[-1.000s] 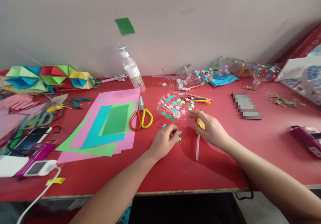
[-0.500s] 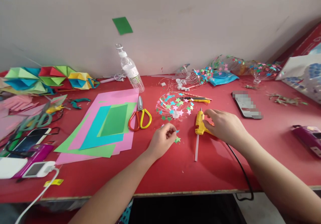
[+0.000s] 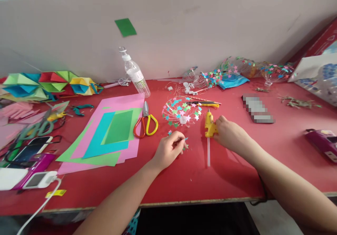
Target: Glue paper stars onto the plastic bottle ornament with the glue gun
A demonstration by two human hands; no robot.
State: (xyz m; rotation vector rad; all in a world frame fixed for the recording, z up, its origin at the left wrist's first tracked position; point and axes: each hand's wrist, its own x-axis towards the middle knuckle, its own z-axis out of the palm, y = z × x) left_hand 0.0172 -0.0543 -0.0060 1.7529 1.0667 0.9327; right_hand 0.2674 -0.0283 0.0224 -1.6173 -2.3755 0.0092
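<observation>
On red table (image 3: 181,189), in from front edge: gripping glue gun (image 3: 209,127) in right hand (image 3: 231,133), curling left hand (image 3: 168,150) by loose stars (image 3: 170,132), hold unclear; could burn fingers (image 3: 178,136) swinging nozzle (image 3: 209,111) leftward.

The glue gun (image 3: 210,125) is yellow, the paper stars (image 3: 181,112) multicoloured, the tabletop (image 3: 168,189) red.

There is one pair of scissors (image 3: 146,115). To the right of the scissors, I count one left hand (image 3: 168,147), one right hand (image 3: 230,133), one yellow glue gun (image 3: 209,128), one glue stick (image 3: 209,152), one utility knife (image 3: 208,104), one phone (image 3: 259,110), and small stars (image 3: 181,112), too many for sure counting. Behind the scissors is one plastic bottle (image 3: 136,75); to their left, one pair of teal pliers (image 3: 79,111).
</observation>
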